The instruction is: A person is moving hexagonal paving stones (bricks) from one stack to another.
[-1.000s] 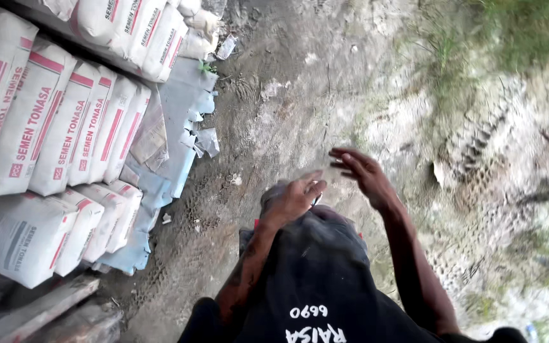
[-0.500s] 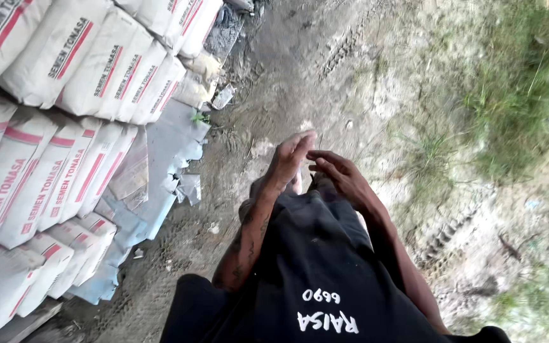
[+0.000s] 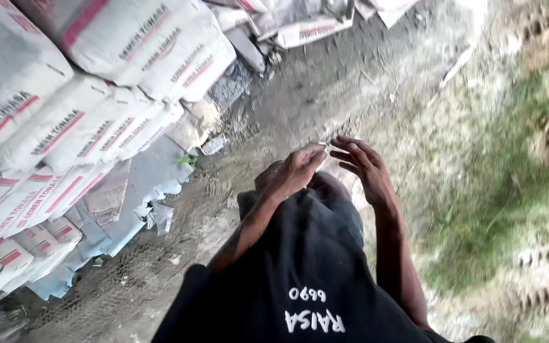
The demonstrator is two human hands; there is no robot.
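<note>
We see our left hand (image 3: 300,170) and right hand (image 3: 362,166) raised close together in front of our black shirt (image 3: 300,267), fingertips nearly meeting. The right hand's fingers are spread and curled; the left hand's are loosely bent, and whether they pinch anything we cannot tell. Stacked white cement sacks (image 3: 65,127) fill the left, well apart from both hands, beside the dirt ground (image 3: 325,89).
</note>
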